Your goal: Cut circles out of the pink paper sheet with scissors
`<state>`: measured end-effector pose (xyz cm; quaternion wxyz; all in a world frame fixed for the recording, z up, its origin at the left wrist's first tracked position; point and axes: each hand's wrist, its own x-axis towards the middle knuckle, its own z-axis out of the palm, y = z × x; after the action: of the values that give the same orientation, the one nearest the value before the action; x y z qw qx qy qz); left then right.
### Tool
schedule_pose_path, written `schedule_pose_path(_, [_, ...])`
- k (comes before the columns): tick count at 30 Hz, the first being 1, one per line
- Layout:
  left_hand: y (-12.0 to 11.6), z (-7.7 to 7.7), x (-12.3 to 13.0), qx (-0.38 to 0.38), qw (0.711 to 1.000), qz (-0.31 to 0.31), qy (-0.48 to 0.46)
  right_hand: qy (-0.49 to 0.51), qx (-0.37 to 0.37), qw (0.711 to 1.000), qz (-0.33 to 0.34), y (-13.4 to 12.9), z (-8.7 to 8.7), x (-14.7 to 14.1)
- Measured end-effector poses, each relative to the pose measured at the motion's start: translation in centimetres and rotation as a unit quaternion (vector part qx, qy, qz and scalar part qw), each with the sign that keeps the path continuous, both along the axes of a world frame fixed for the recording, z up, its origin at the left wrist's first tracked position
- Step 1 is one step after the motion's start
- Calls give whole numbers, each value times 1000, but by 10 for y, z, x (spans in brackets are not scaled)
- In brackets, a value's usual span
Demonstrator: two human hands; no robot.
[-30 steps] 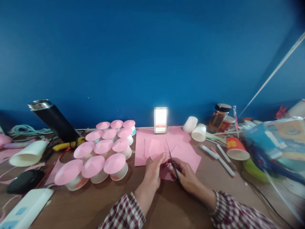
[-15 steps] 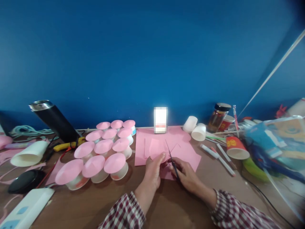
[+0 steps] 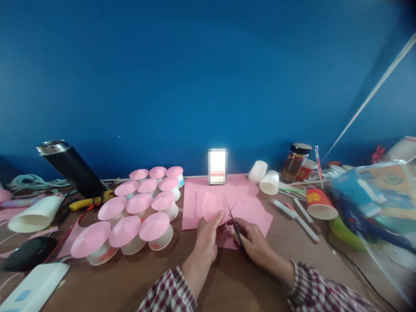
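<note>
Between thumb and fingers, my left hand pinches a small piece of pink paper. My right hand is closed on dark scissors, whose blades point up and away beside the held piece. Both hands are over larger pink sheets lying on the brown table. Left of them, several paper cups topped with pink cones stand in rows. How far the blades are apart is hard to make out.
A black flask, a yellow-handled tool and a white power strip are at the left. White cups, markers, a red cup and a jar are at the right. A bright pixelated rectangle stands behind the sheets.
The view has shifted slightly, so most of the table's things sit a little lower and further left. Both hands keep nearly the same pose and hold the same things.
</note>
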<state>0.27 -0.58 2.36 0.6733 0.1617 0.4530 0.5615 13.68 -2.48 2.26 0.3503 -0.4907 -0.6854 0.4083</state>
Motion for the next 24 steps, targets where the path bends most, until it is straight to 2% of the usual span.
schedule_pose_path(10, [2, 4, 0, -12, 1000, 17, 13, 32, -18, 999, 5, 0, -1, 0])
schedule_pose_path(24, [3, 1, 0, -15, 1000, 25, 11, 8, -10, 1000, 8, 1, 0, 2])
